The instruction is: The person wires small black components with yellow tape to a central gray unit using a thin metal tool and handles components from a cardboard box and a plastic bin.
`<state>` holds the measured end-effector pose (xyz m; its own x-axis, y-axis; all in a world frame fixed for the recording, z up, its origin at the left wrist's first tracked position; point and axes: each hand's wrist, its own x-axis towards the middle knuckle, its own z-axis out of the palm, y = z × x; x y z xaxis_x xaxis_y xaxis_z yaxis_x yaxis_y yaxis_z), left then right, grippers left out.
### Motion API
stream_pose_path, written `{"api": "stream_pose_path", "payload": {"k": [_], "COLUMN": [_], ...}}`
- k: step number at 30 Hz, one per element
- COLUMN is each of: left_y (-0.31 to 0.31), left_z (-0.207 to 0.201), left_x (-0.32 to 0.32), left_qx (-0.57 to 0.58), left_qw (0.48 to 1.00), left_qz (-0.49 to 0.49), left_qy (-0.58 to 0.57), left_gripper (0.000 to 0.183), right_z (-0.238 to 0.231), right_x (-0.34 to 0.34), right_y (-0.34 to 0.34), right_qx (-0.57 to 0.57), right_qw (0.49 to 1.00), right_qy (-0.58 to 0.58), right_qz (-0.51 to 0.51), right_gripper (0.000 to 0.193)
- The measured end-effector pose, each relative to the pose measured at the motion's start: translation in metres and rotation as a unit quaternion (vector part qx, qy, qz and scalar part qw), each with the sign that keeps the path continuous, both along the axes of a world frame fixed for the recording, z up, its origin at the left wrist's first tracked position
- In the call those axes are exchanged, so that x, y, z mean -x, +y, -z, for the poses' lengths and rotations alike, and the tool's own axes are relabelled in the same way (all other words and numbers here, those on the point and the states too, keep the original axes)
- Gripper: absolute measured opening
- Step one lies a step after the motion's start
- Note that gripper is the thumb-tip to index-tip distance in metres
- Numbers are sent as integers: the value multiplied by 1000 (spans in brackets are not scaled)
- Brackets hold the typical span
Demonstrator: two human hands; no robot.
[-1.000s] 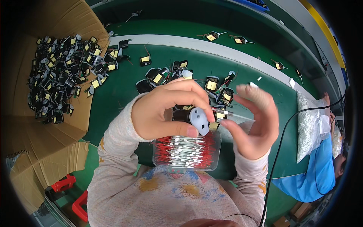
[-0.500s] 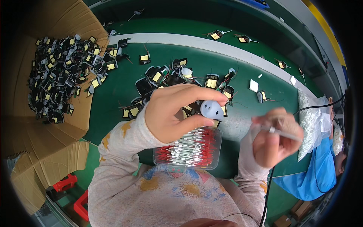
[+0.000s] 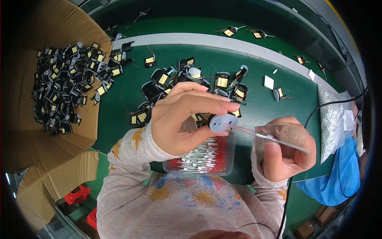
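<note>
My left hand [image 3: 171, 123] pinches a small black housing with a light grey end cap [image 3: 229, 119] that has round holes. Its cap faces toward my right hand [image 3: 294, 133], which is closed on a thin white rod with red wire leads [image 3: 288, 144]. The rod's two red wires stretch leftward to a hole in the cap; how far in they reach is hidden. Just below my left hand sits a clear plastic box [image 3: 231, 163] of similar rods with red wires. Behind that hand lie several black housings [image 3: 162, 79] with yellow pads.
A cardboard box [image 3: 85, 133] full of such housings stands at left. Past a white rail [image 3: 175, 38], a green belt carries several housings with rods. At right are a white pad [image 3: 269, 82], a bag of white pieces [image 3: 328, 123], a black cable [image 3: 286, 207] and a blue-sleeved person [image 3: 338, 175].
The rod in my right hand has come into clear view, angled toward the cap, its red wires now at a hole. My left hand has turned the cap more toward the right.
</note>
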<state>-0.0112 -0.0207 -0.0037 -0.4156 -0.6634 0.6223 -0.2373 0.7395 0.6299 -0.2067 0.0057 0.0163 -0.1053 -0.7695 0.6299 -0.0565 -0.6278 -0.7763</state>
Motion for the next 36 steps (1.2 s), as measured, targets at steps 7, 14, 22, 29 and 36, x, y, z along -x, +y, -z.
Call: {"api": "stream_pose_path", "payload": {"k": [7, 14, 22, 29, 36], "left_y": [4, 5, 7, 9, 12], "left_z": [-3, -2, -5, -6, -6], "left_x": [-2, -2, 0, -2, -3], "left_qx": [-1, 7, 8, 11, 19], "left_qw": [999, 998, 999, 998, 997], "left_qz": [-31, -45, -46, -52, -64], "left_qy": [-8, -34, -27, -29, -35], "left_gripper": [45, 45, 44, 45, 45], "right_z": [-11, -11, -12, -9, -11], "right_x": [4, -2, 4, 0, -2], "right_y": [6, 10, 13, 13, 15], "right_qx": [122, 124, 151, 187, 187], "right_qw": [969, 968, 950, 948, 945], "right_qy": [215, 217, 272, 259, 270], "right_qz": [-12, 32, 6, 5, 1], "right_gripper": [28, 30, 35, 38, 37]}}
